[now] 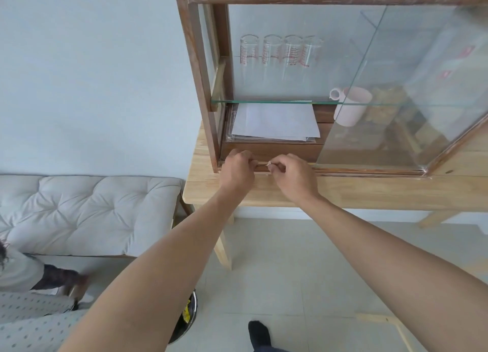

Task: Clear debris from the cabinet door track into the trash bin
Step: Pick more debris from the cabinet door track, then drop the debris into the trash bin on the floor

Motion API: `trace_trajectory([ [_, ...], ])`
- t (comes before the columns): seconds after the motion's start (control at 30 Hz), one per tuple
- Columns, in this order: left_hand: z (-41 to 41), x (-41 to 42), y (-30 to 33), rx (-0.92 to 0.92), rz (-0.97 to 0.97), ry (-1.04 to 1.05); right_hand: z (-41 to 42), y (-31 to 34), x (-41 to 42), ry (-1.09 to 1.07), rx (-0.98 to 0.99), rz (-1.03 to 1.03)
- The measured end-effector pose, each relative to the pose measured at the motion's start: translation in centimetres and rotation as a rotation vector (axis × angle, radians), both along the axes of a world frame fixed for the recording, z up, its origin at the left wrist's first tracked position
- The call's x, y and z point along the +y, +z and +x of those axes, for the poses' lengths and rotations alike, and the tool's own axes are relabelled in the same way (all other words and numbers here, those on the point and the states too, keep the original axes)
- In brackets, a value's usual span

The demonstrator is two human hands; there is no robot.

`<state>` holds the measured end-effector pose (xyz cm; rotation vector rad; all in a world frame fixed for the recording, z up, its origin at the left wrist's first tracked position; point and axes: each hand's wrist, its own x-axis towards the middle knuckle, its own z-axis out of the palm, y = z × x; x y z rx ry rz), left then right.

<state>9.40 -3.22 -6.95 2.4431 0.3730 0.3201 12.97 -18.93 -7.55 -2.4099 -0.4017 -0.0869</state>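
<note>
Debris, a small pale scrap, is pinched in right hand fingers over the cabinet door track, centre frame. Left hand fingers curled on track; grip cannot be told. Picking step judged underway; carry to trash bin, 6 o'clock, judged next.

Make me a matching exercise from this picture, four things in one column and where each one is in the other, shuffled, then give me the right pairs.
Things:
1. measuring glasses
2. paper stack
3. trash bin
4. white mug

Places:
A. on the floor beneath the left forearm
B. on the upper glass shelf
C. lying on its side behind the sliding glass door
D. flat on the wooden box under the glass shelf

Pairs: 1-B, 2-D, 3-A, 4-C
</note>
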Motion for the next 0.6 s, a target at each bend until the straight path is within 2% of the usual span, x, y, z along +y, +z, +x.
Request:
trace_trajectory([
  [0.33,-7.0,3.9,0.0,-0.07,-0.146,0.181,-5.2,0.7,1.7,0.079,0.103,0.106],
  [0.6,-17.9,10.9,-2.5,-0.03,-0.194,0.37,-12.9,-2.1,9.4,0.297,0.186,0.108],
])
